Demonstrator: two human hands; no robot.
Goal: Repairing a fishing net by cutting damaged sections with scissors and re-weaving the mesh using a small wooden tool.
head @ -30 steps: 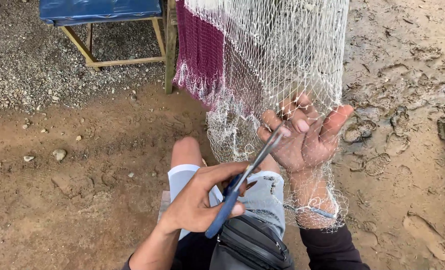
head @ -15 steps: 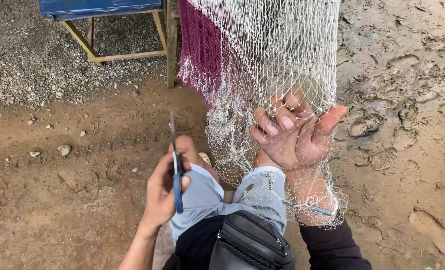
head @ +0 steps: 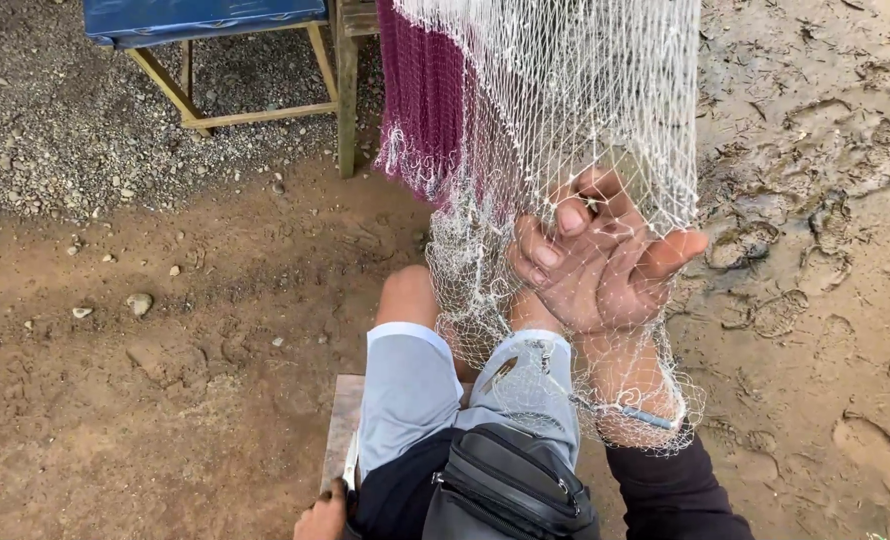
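Inspecting the work at the net, we record the following.
Net: we see a white mesh fishing net (head: 565, 110) hanging from the top edge of the view down over the knees.
Right hand: our right hand (head: 595, 265) is raised inside the net, palm up, fingers (head: 575, 215) curled and pinching strands of mesh, thumb pointing away from the net.
Left hand: our left hand (head: 323, 512) sits low, well below and left of the net, beside the thigh; only part of it shows, and we cannot tell whether its fingers are open or closed.
Bench: a plank bench (head: 343, 415) lies below the net, under the legs.
Cloth: a maroon cloth (head: 420, 95) hangs just behind the net's left side.
Stool: a blue-topped stool (head: 205, 20) stands left of the net.
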